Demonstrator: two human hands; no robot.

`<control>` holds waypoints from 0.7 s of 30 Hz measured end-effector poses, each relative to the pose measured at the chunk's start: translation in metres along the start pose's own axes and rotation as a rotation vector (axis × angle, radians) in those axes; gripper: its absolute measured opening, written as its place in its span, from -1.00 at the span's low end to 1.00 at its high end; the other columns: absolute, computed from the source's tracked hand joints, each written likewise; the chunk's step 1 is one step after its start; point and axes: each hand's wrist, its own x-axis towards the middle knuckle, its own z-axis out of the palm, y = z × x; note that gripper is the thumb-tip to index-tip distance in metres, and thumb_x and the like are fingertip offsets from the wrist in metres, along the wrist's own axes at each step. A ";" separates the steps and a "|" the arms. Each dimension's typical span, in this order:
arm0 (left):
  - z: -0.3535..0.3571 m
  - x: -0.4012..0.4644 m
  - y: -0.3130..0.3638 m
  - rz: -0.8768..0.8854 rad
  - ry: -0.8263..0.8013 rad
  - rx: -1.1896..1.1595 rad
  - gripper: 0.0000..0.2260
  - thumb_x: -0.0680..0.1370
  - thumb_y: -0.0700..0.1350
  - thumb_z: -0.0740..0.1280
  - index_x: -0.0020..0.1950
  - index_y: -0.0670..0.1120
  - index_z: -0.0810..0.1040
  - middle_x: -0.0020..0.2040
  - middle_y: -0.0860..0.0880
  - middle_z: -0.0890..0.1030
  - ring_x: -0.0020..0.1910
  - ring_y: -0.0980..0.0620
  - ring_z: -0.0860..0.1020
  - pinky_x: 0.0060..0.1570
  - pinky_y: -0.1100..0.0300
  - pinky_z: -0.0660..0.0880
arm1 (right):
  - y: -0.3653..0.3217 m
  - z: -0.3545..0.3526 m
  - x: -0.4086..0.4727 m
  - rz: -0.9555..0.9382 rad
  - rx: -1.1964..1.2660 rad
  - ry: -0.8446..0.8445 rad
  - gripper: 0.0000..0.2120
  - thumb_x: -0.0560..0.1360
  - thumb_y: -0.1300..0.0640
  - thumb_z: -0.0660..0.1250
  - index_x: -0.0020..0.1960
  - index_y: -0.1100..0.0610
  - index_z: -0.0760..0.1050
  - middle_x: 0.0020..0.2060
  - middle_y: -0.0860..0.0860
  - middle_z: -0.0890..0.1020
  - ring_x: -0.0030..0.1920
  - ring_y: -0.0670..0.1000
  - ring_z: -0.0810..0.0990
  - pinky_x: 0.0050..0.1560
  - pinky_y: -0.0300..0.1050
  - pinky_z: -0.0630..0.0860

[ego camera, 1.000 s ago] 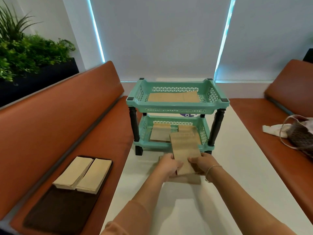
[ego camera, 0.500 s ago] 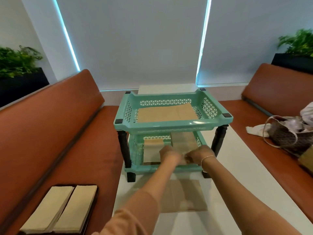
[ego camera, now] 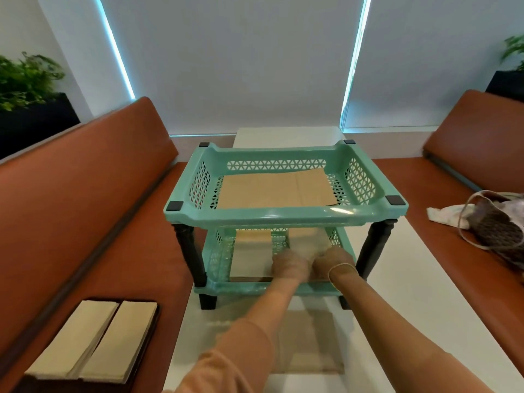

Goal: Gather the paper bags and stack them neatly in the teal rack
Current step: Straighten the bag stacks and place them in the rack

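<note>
The teal two-tier rack (ego camera: 283, 215) stands on the white table (ego camera: 411, 279). Flat brown paper bags (ego camera: 275, 190) lie in its top tier. In the lower tier a stack of bags (ego camera: 251, 253) lies on the left. My left hand (ego camera: 289, 268) and my right hand (ego camera: 334, 260) reach into the lower tier's right side, and both grip the near end of a brown paper bag (ego camera: 309, 239); the hands are blurred. One more bag (ego camera: 309, 350) lies flat on the table under my forearms. Two pale bag stacks (ego camera: 93, 344) rest on a dark tray (ego camera: 154, 327) on the left bench.
Orange benches (ego camera: 85, 208) run along both sides of the table. A patterned handbag (ego camera: 502, 231) and a white cloth (ego camera: 442, 219) sit on the right bench. Planters with green plants stand behind both bench backs. Black rack legs (ego camera: 190, 256) flank the lower tier's opening.
Both hands have carried the bag from above the table forward into the lower tier's right side. The view has moved closer to the rack.
</note>
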 end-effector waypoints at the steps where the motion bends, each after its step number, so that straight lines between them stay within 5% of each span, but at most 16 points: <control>1: 0.001 0.001 0.001 -0.013 -0.007 0.000 -0.68 0.57 -0.15 0.21 0.29 -0.22 0.46 0.33 -0.16 0.47 0.32 -0.10 0.44 0.24 0.16 0.40 | 0.000 0.003 0.003 0.008 -0.009 -0.008 -0.74 0.53 0.17 0.18 0.13 0.24 0.53 0.15 0.13 0.57 0.18 0.11 0.54 0.13 -0.13 0.46; 17: 0.007 0.005 0.005 -0.008 -0.038 0.074 -0.75 0.60 -0.17 0.20 0.23 -0.22 0.51 0.26 -0.16 0.53 0.24 -0.09 0.50 0.14 0.20 0.45 | 0.000 0.016 0.017 0.028 -0.075 -0.066 -0.78 0.50 0.18 0.26 0.09 0.24 0.54 0.11 0.14 0.60 0.15 0.09 0.56 0.09 -0.16 0.46; 21: 0.008 0.007 0.005 -0.032 -0.036 0.027 -0.76 0.59 -0.17 0.22 0.21 -0.22 0.52 0.24 -0.16 0.54 0.22 -0.08 0.52 0.08 0.22 0.45 | 0.000 0.017 0.021 0.040 -0.068 -0.102 -0.77 0.49 0.18 0.26 0.10 0.24 0.53 0.11 0.14 0.60 0.13 0.09 0.56 -0.06 -0.20 0.40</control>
